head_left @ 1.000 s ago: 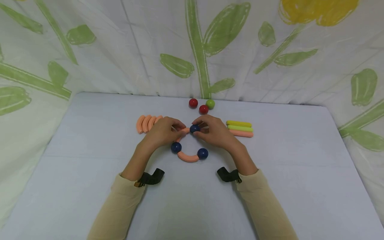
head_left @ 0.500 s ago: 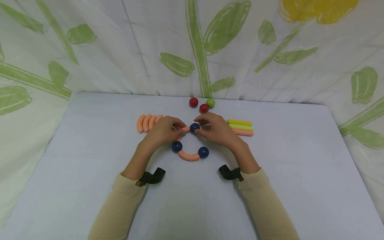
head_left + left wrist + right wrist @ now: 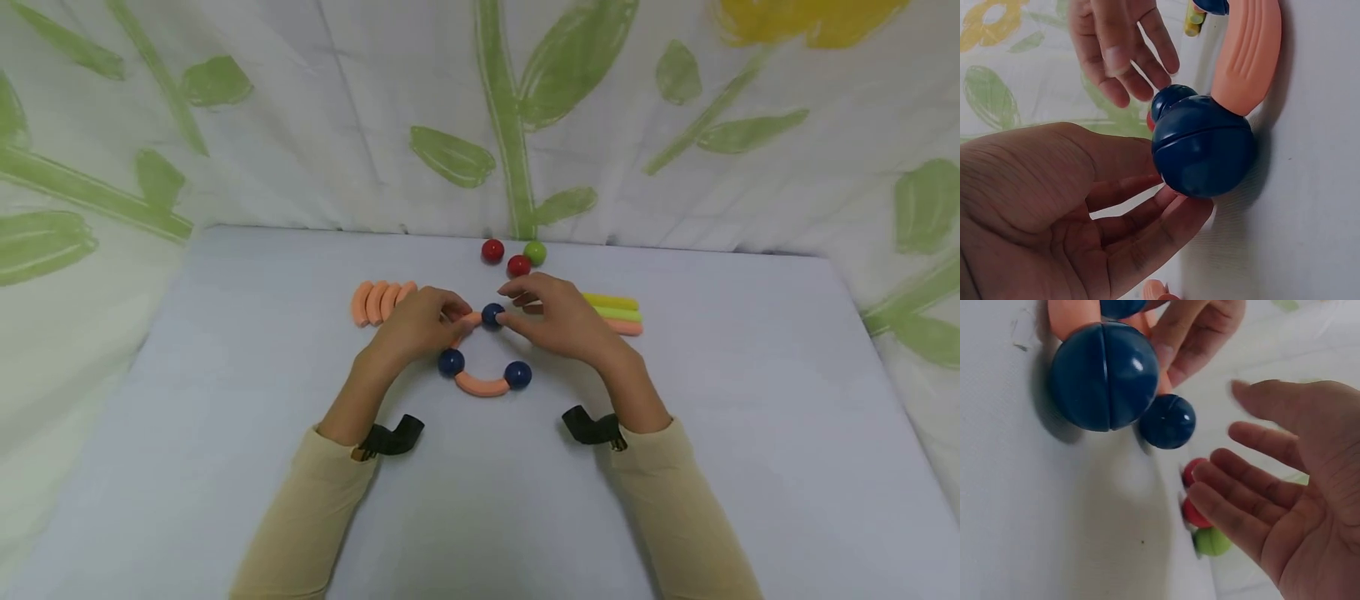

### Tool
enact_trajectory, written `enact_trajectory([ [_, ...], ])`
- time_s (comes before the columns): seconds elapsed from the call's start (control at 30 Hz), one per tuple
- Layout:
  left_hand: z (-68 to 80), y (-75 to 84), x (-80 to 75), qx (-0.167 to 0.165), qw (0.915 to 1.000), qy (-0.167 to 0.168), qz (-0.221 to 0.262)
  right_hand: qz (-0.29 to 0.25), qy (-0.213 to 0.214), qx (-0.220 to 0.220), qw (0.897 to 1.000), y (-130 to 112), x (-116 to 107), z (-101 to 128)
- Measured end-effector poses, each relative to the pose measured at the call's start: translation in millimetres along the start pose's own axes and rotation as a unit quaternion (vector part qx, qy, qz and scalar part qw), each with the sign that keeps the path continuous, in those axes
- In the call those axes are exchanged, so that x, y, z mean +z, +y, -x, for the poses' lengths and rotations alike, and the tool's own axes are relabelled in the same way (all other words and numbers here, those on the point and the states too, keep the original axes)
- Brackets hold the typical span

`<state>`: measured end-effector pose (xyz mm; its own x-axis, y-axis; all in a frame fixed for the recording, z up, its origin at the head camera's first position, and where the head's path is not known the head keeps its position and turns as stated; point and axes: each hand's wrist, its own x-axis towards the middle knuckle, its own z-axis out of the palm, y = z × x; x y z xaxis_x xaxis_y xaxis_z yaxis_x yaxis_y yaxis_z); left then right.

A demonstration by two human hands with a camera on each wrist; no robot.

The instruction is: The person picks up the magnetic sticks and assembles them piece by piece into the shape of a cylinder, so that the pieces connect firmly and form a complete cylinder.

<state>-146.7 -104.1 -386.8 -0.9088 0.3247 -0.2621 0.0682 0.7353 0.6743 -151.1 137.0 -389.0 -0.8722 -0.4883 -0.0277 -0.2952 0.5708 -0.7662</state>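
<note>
The top ball (image 3: 492, 314) sat between the fingertips of both hands, touching the far end of a curved piece (image 3: 467, 321) held under the left hand's fingers (image 3: 450, 305). The right hand's fingers (image 3: 517, 321) lay just right of that ball, apart from it. Nearer the person than the fingertips, a second curved piece (image 3: 482, 386) lay on the table (image 3: 225, 350), with one ball (image 3: 451, 362) at its left end and another (image 3: 517, 374) at its right. Left of the left hand (image 3: 416, 325) lay a row of curved pieces (image 3: 378, 301). Beyond the fingers sat three loose balls (image 3: 514, 255). Straight sticks (image 3: 617, 313) lay stacked side by side behind the right hand (image 3: 566, 321).
</note>
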Motion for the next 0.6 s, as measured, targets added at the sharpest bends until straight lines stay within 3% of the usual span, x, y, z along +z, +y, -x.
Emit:
enact_trajectory([
  [0.6, 9.3, -7.3, -3.6, 0.001, 0.9995, -0.022, -0.024, 0.025, 0.013, -0.018, 0.999, -10, 5, 5],
])
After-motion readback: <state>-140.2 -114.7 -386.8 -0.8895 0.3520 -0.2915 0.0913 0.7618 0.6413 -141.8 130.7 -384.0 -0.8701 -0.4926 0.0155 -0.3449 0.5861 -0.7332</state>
